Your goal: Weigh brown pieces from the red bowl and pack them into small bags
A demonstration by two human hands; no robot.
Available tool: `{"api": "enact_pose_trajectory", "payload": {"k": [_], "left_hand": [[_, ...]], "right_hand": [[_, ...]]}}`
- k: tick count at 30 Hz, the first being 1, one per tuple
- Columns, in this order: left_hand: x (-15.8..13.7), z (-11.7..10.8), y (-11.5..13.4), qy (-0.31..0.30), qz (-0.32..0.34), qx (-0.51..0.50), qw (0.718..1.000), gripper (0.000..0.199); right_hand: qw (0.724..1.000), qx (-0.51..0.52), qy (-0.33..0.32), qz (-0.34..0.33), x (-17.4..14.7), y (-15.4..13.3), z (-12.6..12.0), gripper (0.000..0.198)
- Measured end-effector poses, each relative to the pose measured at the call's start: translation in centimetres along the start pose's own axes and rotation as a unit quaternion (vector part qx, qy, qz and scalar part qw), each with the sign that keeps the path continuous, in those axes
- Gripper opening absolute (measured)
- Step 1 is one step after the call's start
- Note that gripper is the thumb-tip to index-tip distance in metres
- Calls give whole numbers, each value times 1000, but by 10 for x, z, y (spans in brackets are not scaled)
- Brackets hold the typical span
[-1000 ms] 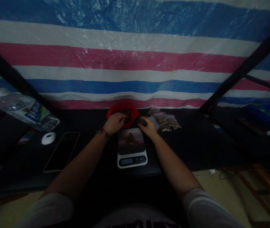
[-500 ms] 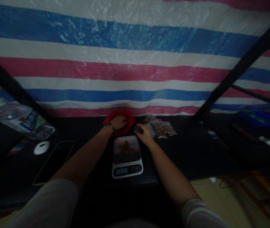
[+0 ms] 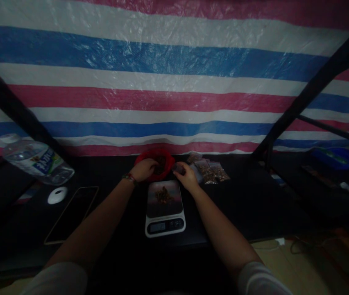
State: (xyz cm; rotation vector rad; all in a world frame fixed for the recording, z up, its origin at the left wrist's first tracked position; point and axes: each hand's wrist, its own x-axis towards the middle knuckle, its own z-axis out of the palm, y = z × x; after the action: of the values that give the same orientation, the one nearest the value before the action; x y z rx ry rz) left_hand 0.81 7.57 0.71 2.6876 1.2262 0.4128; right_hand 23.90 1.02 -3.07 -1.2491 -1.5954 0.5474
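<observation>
My left hand (image 3: pixel 145 169) is at the left rim of a red bowl (image 3: pixel 171 157), its fingers drawn together over the brown dried pieces (image 3: pixel 161 164) inside. Whether anything is between those fingertips is too dark to see. Just right of the bowl, my right hand (image 3: pixel 188 177) grips a small dark lump-like object (image 3: pixel 179 168) between thumb and fingers. In front of the bowl stands a white kitchen scale (image 3: pixel 165 233) with a lit display. A small heap of brown dried pieces (image 3: pixel 164 195) lies on its dark plate.
Several clear bags of brown pieces (image 3: pixel 207 171) lie right of my right hand. On the left are a large plastic bottle (image 3: pixel 39 159), a white round device (image 3: pixel 57 195) and a phone (image 3: pixel 71 215). Dark slanted bars (image 3: pixel 297 104) flank the table. A blue tray (image 3: pixel 340 159) is far right.
My left hand has drawn back from inside the red bowl to its left rim, so the brown contents now show. My right hand still holds the dark object. The view has tilted slightly upward.
</observation>
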Motion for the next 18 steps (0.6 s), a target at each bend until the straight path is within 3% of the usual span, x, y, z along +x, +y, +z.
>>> {"api": "enact_pose_trajectory", "payload": {"k": [5, 10, 13, 18], "left_hand": [[-29, 2, 9, 66, -48, -20, 996, 34], [-45, 6, 7, 45, -90, -8, 995, 33], [-45, 2, 2, 29, -118, 5, 993, 33], [-30, -9, -1, -12, -112, -7, 994, 28]], "right_hand": [[997, 1, -77, -30, 30, -33, 25, 38], [954, -184, -232, -56, 59, -40, 42, 31], [928, -271, -252, -47, 66, -34, 37, 25], [915, -295, -269, -52, 68, -33, 32, 18]]}}
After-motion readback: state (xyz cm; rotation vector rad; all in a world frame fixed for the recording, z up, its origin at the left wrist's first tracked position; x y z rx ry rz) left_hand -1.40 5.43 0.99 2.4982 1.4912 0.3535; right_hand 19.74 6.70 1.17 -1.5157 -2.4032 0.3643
